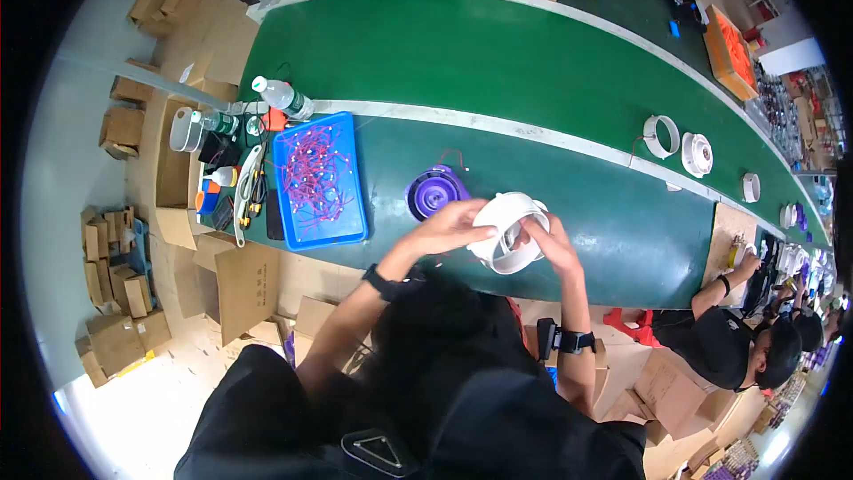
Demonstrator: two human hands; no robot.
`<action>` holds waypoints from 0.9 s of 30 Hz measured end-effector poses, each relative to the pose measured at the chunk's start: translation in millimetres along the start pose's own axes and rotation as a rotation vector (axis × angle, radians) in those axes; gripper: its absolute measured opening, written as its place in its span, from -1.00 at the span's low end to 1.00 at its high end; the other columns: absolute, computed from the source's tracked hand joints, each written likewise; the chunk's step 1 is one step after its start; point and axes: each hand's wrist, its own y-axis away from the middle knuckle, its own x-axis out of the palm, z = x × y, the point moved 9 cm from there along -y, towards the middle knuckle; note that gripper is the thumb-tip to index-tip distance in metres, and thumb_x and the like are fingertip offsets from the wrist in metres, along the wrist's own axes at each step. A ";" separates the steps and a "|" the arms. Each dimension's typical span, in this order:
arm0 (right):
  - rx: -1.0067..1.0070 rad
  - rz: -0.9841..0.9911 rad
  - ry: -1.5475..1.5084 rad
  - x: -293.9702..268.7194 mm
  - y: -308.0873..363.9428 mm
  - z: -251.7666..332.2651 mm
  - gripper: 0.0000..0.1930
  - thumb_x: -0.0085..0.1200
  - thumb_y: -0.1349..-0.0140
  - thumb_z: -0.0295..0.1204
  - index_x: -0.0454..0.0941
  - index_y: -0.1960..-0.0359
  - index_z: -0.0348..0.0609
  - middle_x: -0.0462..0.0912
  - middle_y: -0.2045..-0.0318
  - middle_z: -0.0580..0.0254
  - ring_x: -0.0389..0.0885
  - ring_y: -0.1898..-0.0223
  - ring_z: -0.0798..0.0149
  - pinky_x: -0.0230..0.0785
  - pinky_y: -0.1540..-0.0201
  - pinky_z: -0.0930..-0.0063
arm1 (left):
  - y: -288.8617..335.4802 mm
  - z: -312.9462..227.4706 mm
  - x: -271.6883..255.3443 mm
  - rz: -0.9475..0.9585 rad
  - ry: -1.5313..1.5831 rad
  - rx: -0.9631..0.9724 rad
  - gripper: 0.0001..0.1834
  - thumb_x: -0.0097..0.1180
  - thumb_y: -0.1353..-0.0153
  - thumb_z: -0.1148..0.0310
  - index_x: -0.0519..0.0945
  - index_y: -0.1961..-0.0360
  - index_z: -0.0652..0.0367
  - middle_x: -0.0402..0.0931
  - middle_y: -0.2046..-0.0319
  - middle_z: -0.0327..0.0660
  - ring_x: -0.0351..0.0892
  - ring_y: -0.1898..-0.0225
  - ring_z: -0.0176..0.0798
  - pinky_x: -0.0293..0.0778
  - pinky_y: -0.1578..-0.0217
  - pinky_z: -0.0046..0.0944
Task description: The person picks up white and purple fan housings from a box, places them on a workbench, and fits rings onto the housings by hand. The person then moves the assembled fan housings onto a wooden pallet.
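A white round plastic housing (510, 213), hollow in the middle, is held above the near edge of the green workbench. My left hand (455, 228) grips its left side, thumb pointing toward the rim. On the other side my right hand (551, 244) holds it, with some fingers reaching into the opening. What those fingers touch inside is hidden. Just beyond my left hand, a purple round plastic part (435, 194) lies on the bench, with a thin red wire (455, 156) by it.
Left of the purple part is a blue tray (357, 213) of red wires. Beyond it stand plastic bottles (283, 98), cables and tools. White ring parts (661, 137) sit on the far green belt (426, 49). A co-worker (711, 347) works at the right; cardboard boxes (249, 293) stand below left.
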 end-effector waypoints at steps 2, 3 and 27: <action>0.082 -0.080 -0.194 18.5 3.3 -3.5 -0.71 0.04 -0.34 -0.26 0.55 0.20 -0.30 0.63 0.36 0.25 0.61 0.34 0.36 0.43 0.21 0.45 | -6.8 -1.4 8.8 0.059 0.041 -0.047 -0.62 0.13 -0.34 0.21 0.55 -0.03 0.27 0.61 0.27 -0.35 0.55 0.28 -0.52 0.48 0.31 -0.45; 0.085 -0.082 -0.187 32.6 3.3 -7.8 -0.71 0.04 -0.34 -0.26 0.55 0.20 -0.30 0.63 0.36 0.25 0.61 0.34 0.36 0.43 0.21 0.45 | -11.0 1.9 8.5 0.059 0.048 -0.043 -0.62 0.13 -0.34 0.21 0.55 -0.03 0.27 0.61 0.27 -0.35 0.55 0.28 -0.52 0.48 0.31 -0.45; -0.241 0.309 0.583 6.2 12.3 46.2 -0.50 0.30 -0.07 -0.31 0.46 -0.07 -0.10 0.65 0.38 0.19 0.67 0.37 0.19 0.50 0.27 0.38 | 12.4 25.4 -23.7 -0.507 -0.368 0.088 -0.70 0.12 -0.33 0.24 0.61 0.18 0.32 0.60 0.33 -0.19 0.60 0.23 -0.37 0.52 0.20 -0.38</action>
